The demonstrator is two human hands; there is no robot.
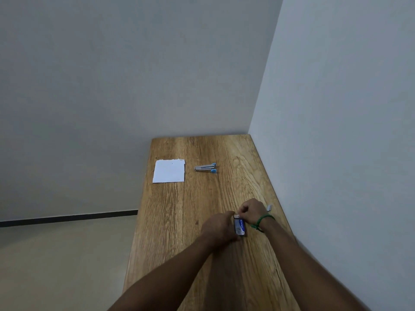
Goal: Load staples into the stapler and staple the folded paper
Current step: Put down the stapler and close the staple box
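One paper (168,171) by the far left edge of the wooden bench (179,221), one stapler (205,168) just right of it, one staple box (239,227) nearer, left grip (219,225) curled round it, right grip (249,211) pinching its far end, one small grey piece (269,207) at the right edge, two grey walls meeting in a corner.

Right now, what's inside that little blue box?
The right hand pinches a pale bit at the far end of the blue box, which the left hand holds; the rest inside is covered.
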